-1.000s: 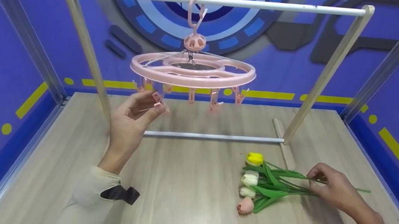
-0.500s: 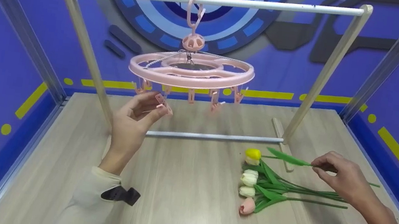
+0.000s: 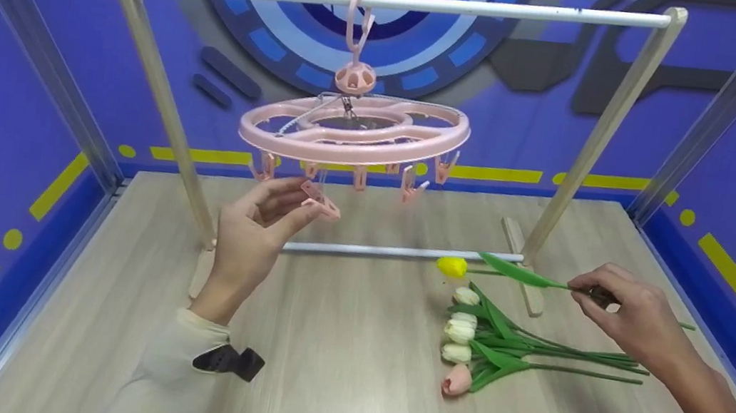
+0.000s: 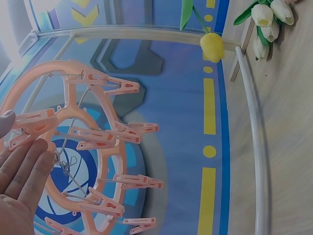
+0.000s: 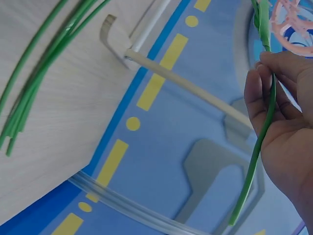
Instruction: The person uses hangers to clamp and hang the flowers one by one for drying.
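Observation:
A pink clothespin (image 3: 322,201) hangs from the round pink drying hanger (image 3: 350,153). My left hand (image 3: 242,239) pinches it between thumb and fingers; the left wrist view shows the clothespin (image 4: 36,122) close up. In my right hand (image 3: 641,313) is a yellow tulip (image 3: 451,267), pinched by its green stem and raised off the table, its head pointing left. The right wrist view shows the stem (image 5: 266,117) running down past the palm. More tulips (image 3: 460,331), white ones and a pink one, lie on the table with stems to the right.
The hanger hooks over the white top bar (image 3: 482,9) of a wooden stand. A lower white bar (image 3: 398,251) joins its feet. More pink clothespins (image 3: 412,185) dangle round the ring. Blue patterned walls enclose the wooden table (image 3: 330,374) behind and on both sides.
My right hand has separated the yellow tulip from the bunch and lifted it up and leftward. The left hand has shifted slightly right with the clothespin, and the hanger has turned and tilted a little.

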Demonstrator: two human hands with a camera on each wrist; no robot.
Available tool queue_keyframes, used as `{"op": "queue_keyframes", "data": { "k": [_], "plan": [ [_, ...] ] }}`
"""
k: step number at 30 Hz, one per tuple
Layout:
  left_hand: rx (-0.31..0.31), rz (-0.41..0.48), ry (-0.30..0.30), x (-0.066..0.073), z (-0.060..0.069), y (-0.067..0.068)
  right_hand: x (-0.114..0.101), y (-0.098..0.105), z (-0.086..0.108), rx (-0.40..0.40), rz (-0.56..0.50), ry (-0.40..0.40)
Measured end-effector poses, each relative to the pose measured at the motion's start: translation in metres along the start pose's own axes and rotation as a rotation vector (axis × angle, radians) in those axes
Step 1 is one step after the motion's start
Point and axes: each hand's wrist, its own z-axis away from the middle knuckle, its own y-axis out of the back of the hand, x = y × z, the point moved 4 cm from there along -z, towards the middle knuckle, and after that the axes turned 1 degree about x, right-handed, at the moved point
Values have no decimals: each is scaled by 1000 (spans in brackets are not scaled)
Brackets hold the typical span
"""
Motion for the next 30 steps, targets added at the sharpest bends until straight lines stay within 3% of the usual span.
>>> {"op": "queue_keyframes", "data": {
  "k": [15, 24, 30],
  "plan": [
    [-7, -10, -60, 4, 1, -13, -31, 1, -30, 6, -14, 175],
    [-7, 6, -80, 6, 1, -20, -54, -2, -51, -10, -29, 170],
    [-8, 20, -92, 8, 2, -23, -67, -5, -63, 0, -7, 223]
  ]
}}
